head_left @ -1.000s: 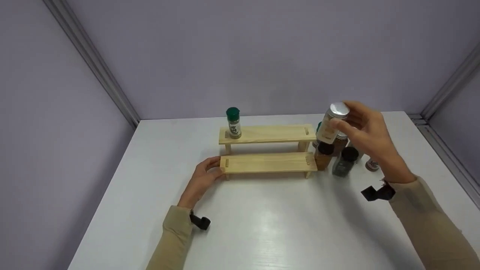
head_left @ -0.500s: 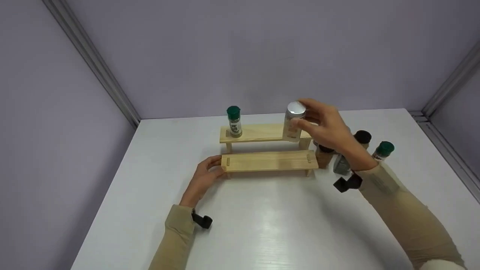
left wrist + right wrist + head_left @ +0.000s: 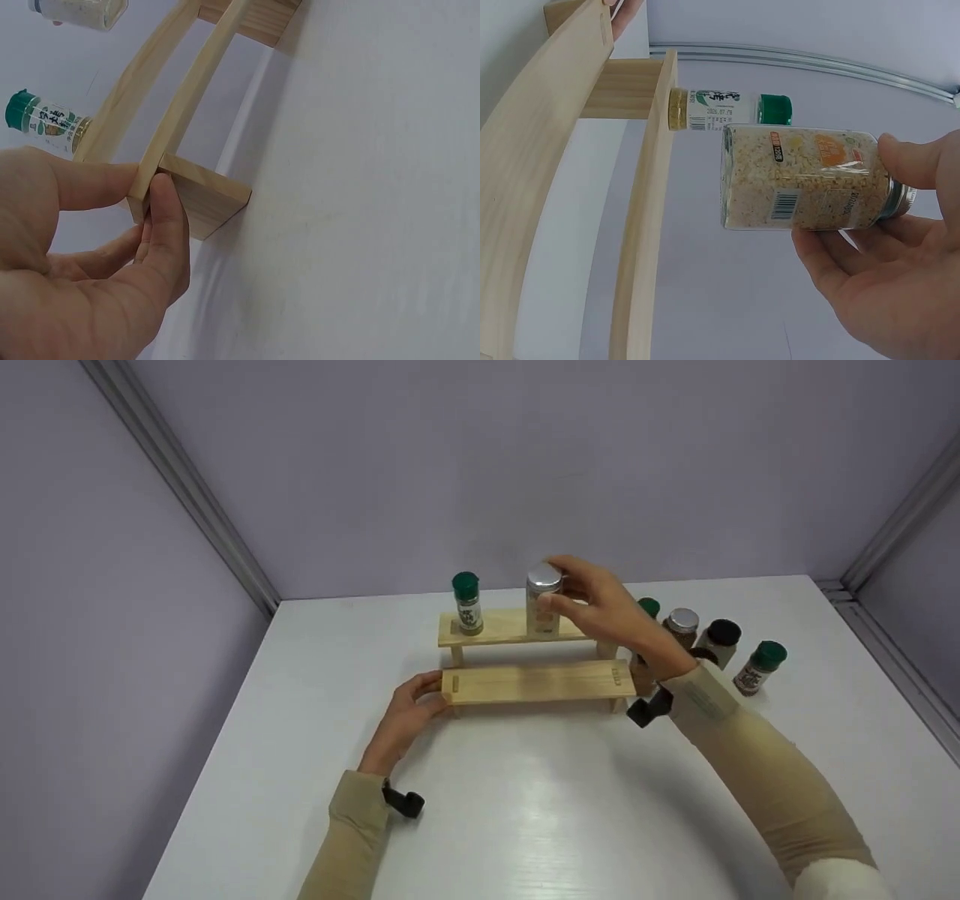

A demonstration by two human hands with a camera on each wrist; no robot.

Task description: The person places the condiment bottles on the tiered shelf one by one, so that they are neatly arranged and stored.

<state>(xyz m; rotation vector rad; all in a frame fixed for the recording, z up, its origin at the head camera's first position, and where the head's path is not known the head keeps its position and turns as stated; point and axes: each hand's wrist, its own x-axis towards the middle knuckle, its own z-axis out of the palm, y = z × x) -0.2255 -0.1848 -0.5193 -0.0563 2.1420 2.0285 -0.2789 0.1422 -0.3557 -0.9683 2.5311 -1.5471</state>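
My right hand [image 3: 604, 604] grips a glass spice jar [image 3: 802, 180] with a silver lid and pale grainy contents. In the right wrist view, a gap separates the jar's base from the upper shelf [image 3: 641, 247] of a two-step wooden spice rack [image 3: 536, 684]. My left hand [image 3: 409, 711] pinches the left end of the rack's lower shelf, thumb and fingers on either side of the board in the left wrist view. At the upper shelf's left end stands a green-capped spice jar [image 3: 468, 611], left of the held jar.
Right of the rack, several more jars stand on the white table [image 3: 480, 825], partly hidden by my right forearm. Among them are a silver-lidded jar [image 3: 682, 624], a black-lidded jar [image 3: 722, 636] and a green-capped jar [image 3: 757, 669]. A pale wall [image 3: 480, 472] rises behind.
My right hand has carried the silver-lidded jar leftward from above the jar group to over the upper shelf's middle. My left hand has stayed on the lower shelf's end.
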